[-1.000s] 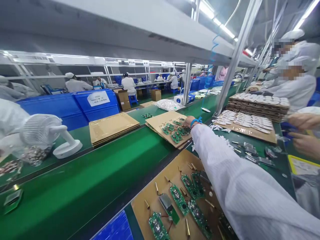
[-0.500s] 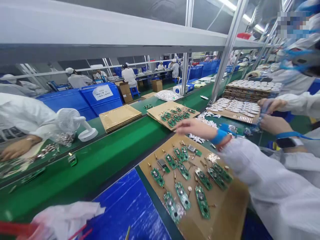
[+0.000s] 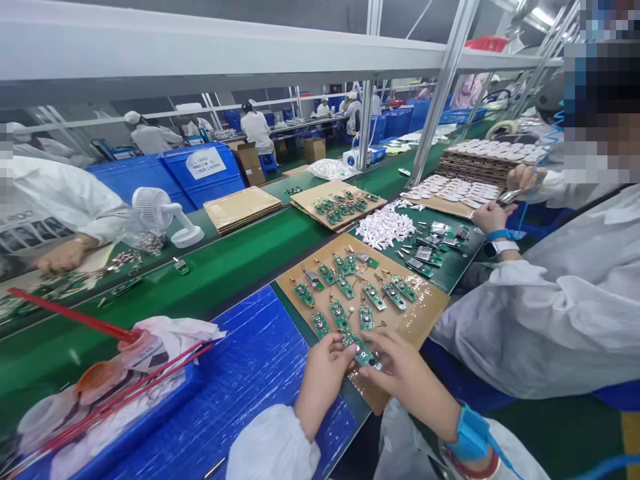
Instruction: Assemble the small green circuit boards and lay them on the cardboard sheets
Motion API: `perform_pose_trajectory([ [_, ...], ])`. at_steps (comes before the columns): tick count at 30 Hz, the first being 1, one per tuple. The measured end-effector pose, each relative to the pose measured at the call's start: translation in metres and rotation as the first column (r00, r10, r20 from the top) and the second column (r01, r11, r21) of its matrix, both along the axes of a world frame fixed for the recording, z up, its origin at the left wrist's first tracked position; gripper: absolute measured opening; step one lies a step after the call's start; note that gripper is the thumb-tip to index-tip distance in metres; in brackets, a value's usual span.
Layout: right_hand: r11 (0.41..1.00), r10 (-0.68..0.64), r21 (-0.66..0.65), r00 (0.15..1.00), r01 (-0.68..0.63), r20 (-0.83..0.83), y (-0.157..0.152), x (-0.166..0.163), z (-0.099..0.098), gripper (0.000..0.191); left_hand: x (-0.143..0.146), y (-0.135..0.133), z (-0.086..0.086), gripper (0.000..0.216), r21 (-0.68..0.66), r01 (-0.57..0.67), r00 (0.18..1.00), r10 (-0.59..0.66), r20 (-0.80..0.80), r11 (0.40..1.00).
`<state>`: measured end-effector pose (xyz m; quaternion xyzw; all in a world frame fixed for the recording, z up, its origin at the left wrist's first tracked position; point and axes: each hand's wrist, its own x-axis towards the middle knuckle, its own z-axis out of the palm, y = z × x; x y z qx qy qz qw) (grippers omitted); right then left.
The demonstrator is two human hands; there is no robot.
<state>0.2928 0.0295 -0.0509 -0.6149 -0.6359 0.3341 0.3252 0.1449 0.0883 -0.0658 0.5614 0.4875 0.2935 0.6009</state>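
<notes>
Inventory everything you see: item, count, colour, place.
held board: one, green, lower centre
other boards: about a dozen, green, on near cardboard
near cardboard: one, brown, under other boards
mat: one, blue, left of held board
tray: one, blue, lower left
conveyor: one, green, across middle
small parts: many, white, beyond near cardboard
fan: one, white, across conveyor
cardboard stack: one, brown, right of fan
bins: several, blue, background
coworkers: several, mostly white clothing, around
left hand: one, white sleeve, holds board
right hand: one, blue wristband, holds board

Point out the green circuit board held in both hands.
The oblong green circuit board between the left hand and right hand; nearby ones lie on the brown cardboard sheet.
</notes>
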Motion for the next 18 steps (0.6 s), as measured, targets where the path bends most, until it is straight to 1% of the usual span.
perform_pose_trajectory([
  [2, 0.998, -0.018, 0.058, 0.994, 0.012, 0.105, -0.004, -0.003, -0.014, 0.033, 0.003, -0.001, -0.008, 0.023, 0.039, 0.006, 0.994, -0.001, -0.112, 0.999],
  [4, 0.994, -0.048, 0.108, 0.980, 0.027, 0.196, -0.005, -0.004, -0.028, 0.028, 0.000, -0.001, -0.006, 0.016, 0.107, 0.035, 0.971, -0.008, -0.238, 0.994],
  [6, 0.989, -0.091, 0.138, 0.965, 0.058, 0.246, -0.004, -0.004, -0.038, 0.028, -0.007, 0.000, 0.007, 0.010, 0.192, 0.080, 0.933, -0.006, -0.360, 0.978],
  [8, 0.986, -0.113, 0.152, 0.946, 0.069, 0.303, -0.001, -0.002, -0.046, 0.029, -0.018, 0.010, 0.026, 0.011, 0.271, 0.118, 0.885, 0.022, -0.465, 0.955],
  [9, 0.983, -0.122, 0.168, 0.933, 0.068, 0.340, 0.001, -0.001, -0.049, 0.030, -0.025, 0.020, 0.037, 0.014, 0.306, 0.129, 0.858, 0.048, -0.511, 0.943],
  [11, 0.975, -0.143, 0.212, 0.904, 0.059, 0.402, 0.003, 0.002, -0.053, 0.032, -0.042, 0.050, 0.059, 0.020, 0.362, 0.131, 0.798, 0.119, -0.591, 0.923],
  [13, 0.965, -0.163, 0.256, 0.897, 0.059, 0.411, 0.004, 0.004, -0.055, 0.034, -0.062, 0.092, 0.078, 0.022, 0.398, 0.114, 0.719, 0.201, -0.665, 0.910],
  [16, 0.956, -0.171, 0.286, 0.916, 0.065, 0.364, 0.005, 0.012, -0.060, 0.036, -0.092, 0.159, 0.098, 0.023, 0.406, 0.076, 0.594, 0.286, -0.752, 0.911],
  [18, 0.955, -0.120, 0.297, 0.939, 0.020, 0.323, 0.008, 0.022, -0.067, 0.032, -0.109, 0.192, 0.108, 0.025, 0.404, 0.079, 0.550, 0.299, -0.780, 0.911],
])
